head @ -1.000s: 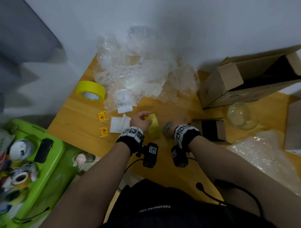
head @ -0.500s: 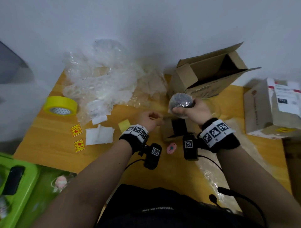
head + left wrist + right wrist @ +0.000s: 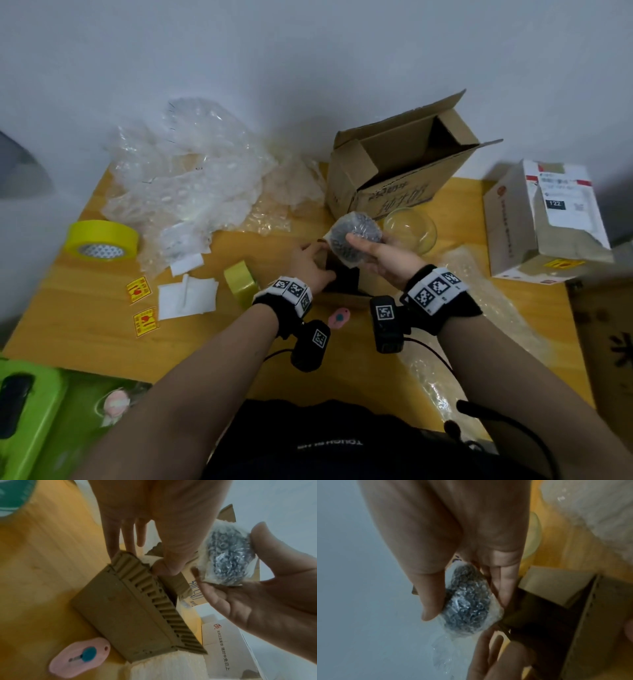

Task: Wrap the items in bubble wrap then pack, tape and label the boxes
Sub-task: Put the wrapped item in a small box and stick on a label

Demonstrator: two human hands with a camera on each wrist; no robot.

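Your right hand (image 3: pixel 383 255) grips the scourer (image 3: pixel 356 236), thumb and fingers curled around it, just above the small box (image 3: pixel 342 277). It's a round wad of coiled grey metal, glinting through clear, crinkly bubble wrap. Your left hand (image 3: pixel 308 263) pinches the small box's corrugated flap (image 3: pixel 145 577) between thumb and fingers. Behind stand a big open box (image 3: pixel 394 171) and a glass bowl (image 3: pixel 411 229).

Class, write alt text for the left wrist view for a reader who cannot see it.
The left hand holds a flap of a small cardboard box on a wooden table, while the right hand holds a bubble-wrapped metal scourer beside it. A pink cutter lies nearby.
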